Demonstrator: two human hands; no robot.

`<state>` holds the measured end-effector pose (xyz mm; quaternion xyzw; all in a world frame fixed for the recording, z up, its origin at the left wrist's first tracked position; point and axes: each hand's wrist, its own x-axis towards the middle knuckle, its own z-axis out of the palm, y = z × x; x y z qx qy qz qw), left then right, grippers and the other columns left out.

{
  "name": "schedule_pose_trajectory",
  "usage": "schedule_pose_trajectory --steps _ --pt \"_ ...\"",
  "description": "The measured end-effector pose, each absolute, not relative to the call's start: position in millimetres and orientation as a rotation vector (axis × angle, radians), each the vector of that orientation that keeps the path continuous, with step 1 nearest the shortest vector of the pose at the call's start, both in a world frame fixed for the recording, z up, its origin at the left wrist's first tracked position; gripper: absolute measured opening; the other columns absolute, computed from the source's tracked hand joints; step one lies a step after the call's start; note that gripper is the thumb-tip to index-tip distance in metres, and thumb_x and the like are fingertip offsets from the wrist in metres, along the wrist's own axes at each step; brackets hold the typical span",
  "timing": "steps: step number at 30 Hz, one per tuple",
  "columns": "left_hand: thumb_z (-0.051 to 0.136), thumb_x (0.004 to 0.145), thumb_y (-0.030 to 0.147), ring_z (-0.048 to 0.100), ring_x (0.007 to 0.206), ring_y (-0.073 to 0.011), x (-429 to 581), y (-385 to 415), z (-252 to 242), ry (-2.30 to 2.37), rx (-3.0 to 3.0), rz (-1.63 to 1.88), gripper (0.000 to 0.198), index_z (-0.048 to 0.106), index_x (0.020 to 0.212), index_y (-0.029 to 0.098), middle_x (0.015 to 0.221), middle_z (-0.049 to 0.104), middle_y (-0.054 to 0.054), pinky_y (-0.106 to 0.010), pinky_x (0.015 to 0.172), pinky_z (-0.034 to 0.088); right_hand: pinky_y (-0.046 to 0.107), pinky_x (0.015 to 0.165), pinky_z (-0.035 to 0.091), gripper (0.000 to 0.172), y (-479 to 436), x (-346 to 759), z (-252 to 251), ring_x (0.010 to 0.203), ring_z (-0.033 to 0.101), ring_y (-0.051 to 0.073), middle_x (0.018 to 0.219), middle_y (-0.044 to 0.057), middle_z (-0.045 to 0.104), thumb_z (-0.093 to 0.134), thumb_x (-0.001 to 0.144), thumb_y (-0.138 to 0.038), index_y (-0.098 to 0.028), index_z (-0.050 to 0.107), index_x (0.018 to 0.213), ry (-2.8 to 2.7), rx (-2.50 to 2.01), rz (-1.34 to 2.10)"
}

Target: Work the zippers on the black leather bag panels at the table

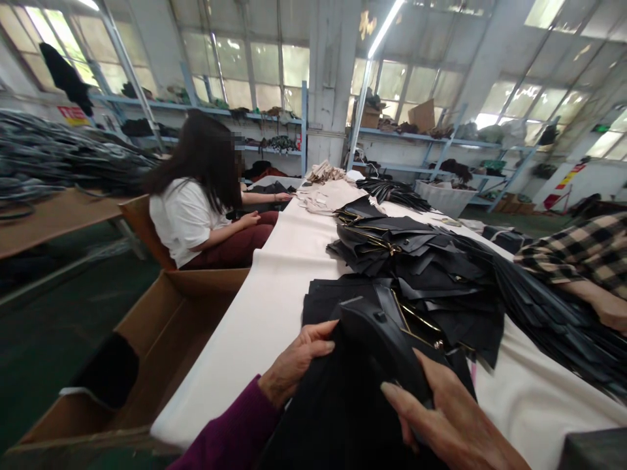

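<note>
Both hands closed on black bag piece (377,339) at near tabletop (274,313) edge: L hand (294,365) pinches fabric side; R hand (441,411) grips strap end; keep taut, clear of black stack (421,261).

Both hands low and close: left hand (294,362) curled, right hand (450,418) fingers (399,399) extended (purple left sleeve).

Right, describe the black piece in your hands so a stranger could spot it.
Find the long white table. At its near end, both hands, left and right, grip a black bag piece. Unlike the flat black pieces piled beyond, it is lifted and curved.
</note>
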<state>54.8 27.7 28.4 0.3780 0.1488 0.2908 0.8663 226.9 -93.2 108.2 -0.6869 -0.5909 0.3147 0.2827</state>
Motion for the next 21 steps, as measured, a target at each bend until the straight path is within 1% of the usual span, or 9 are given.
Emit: schedule_pose_trajectory --steps 2,6,7,9,11,14,17,19,21 --pt "0.056 0.073 0.01 0.065 0.077 -0.0163 57 26 24 0.299 0.772 0.603 0.047 0.057 0.12 0.015 0.102 0.067 -0.01 -0.025 0.072 0.048 0.022 0.047 0.046 0.027 -84 226 113 0.049 0.058 0.014 0.055 -0.005 0.057 0.045 0.088 -0.044 -0.023 0.051 0.073 -1.589 -1.806 0.903" --pt "0.058 0.072 0.012 0.065 0.078 -0.0167 57 31 19 0.284 0.742 0.63 0.049 0.055 0.121 0.016 0.102 0.067 -0.01 -0.025 0.072 0.049 0.023 0.05 0.045 0.032 -93 231 123 0.052 0.059 0.015 0.054 -0.004 0.058 0.045 0.088 -0.044 -0.024 0.05 0.065 -1.581 -1.865 0.823" --pt "0.058 0.072 0.012 0.065 0.077 -0.0167 56 32 18 0.284 0.74 0.635 0.05 0.055 0.122 0.016 0.102 0.067 -0.01 -0.025 0.071 0.049 0.024 0.05 0.046 0.028 -98 231 124 0.052 0.059 0.015 0.055 -0.004 0.058 0.047 0.087 -0.043 -0.024 0.051 0.067 -1.559 -1.891 0.831" --pt "0.058 0.072 0.012 0.065 0.077 -0.0169 55 32 18 0.287 0.746 0.639 0.05 0.055 0.122 0.016 0.104 0.067 -0.01 -0.025 0.072 0.048 0.025 0.051 0.047 0.017 -107 226 125 0.051 0.06 0.016 0.058 -0.004 0.061 0.052 0.085 -0.04 -0.025 0.055 0.078 -1.499 -1.932 0.882" --pt "0.058 0.072 0.011 0.065 0.08 -0.0176 55 28 19 0.309 0.769 0.629 0.05 0.056 0.121 0.016 0.105 0.066 -0.01 -0.026 0.074 0.048 0.025 0.053 0.048 0.014 -108 221 123 0.051 0.061 0.016 0.059 -0.004 0.062 0.053 0.084 -0.037 -0.023 0.055 0.083 -1.493 -1.924 0.913" --pt "0.059 0.071 0.012 0.064 0.083 -0.0188 56 19 18 0.338 0.793 0.583 0.051 0.056 0.121 0.016 0.104 0.067 -0.01 -0.027 0.077 0.047 0.025 0.052 0.046 0.024 -96 221 119 0.051 0.06 0.015 0.055 -0.005 0.058 0.048 0.087 -0.041 -0.022 0.052 0.073 -1.561 -1.86 0.853" --pt "0.058 0.072 0.013 0.064 0.08 -0.0175 57 17 15 0.341 0.779 0.579 0.049 0.056 0.121 0.016 0.1 0.067 -0.01 -0.026 0.074 0.048 0.024 0.05 0.043 0.031 -92 232 120 0.051 0.058 0.015 0.054 -0.004 0.057 0.046 0.088 -0.045 -0.023 0.049 0.066 -1.56 -1.854 0.77" --pt "0.057 0.073 0.012 0.064 0.075 -0.0153 57 19 13 0.347 0.774 0.594 0.046 0.057 0.119 0.015 0.097 0.068 -0.01 -0.024 0.07 0.048 0.024 0.05 0.044 0.029 -101 237 123 0.053 0.059 0.015 0.056 -0.004 0.059 0.049 0.086 -0.044 -0.023 0.05 0.067 -1.53 -1.879 0.769" --pt "0.057 0.073 0.012 0.064 0.071 -0.0145 56 23 13 0.351 0.776 0.602 0.043 0.059 0.116 0.014 0.096 0.068 -0.01 -0.022 0.067 0.047 0.024 0.049 0.046 0.022 -116 235 125 0.052 0.06 0.016 0.057 -0.003 0.061 0.052 0.084 -0.042 -0.024 0.054 0.073 -1.476 -1.916 0.831"
